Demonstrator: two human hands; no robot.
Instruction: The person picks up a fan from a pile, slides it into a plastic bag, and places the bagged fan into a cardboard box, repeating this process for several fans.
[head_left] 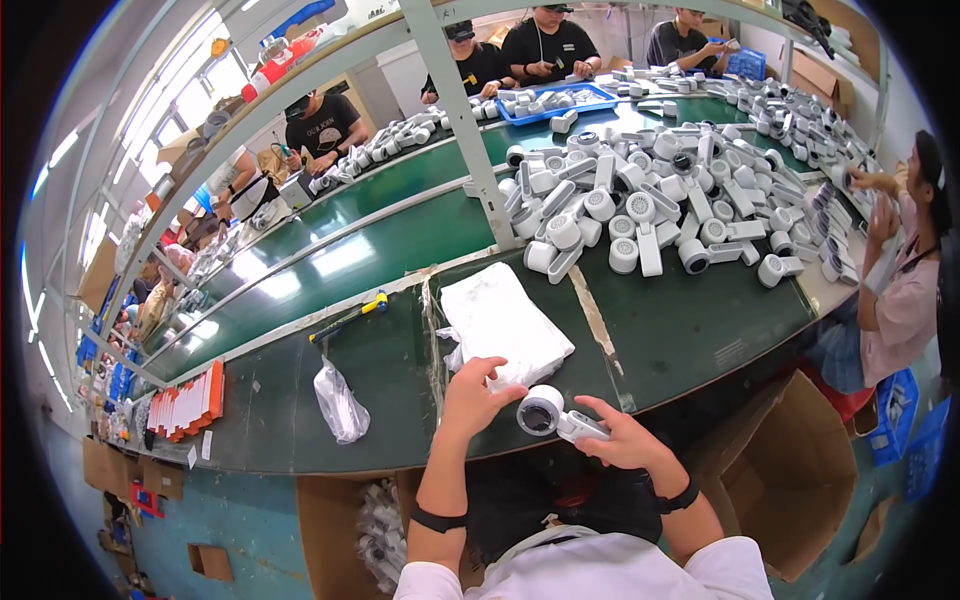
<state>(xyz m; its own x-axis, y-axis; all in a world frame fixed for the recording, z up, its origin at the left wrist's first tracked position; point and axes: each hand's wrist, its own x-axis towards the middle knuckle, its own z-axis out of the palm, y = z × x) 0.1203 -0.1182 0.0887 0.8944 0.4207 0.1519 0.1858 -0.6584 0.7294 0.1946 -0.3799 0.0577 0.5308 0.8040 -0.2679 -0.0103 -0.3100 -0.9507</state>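
Observation:
A white handheld fan (pixel 543 408) with a round, dark-faced head and a short handle is just over the near edge of the green workbench. My right hand (pixel 628 440) grips its handle between thumb and fingers. On the other side of the head, my left hand (pixel 478 397) is open, fingers apart; its thumb tip is close to the fan's rim, and I cannot tell whether they touch. Just beyond the left hand lies a stack of white plastic bags (pixel 508 320). Many similar white fans (pixel 640 207) are heaped farther back on the right.
On the bench's left lie a yellow-and-black hammer-like tool (pixel 350 315), a clear-bagged item (pixel 340 402) and orange-white boxes (pixel 188 402). A metal post (pixel 465 130) rises beyond the bags. Cardboard boxes (pixel 790 470) stand below. Co-workers sit across the belt (pixel 340 255); another person (pixel 895 270) is at right.

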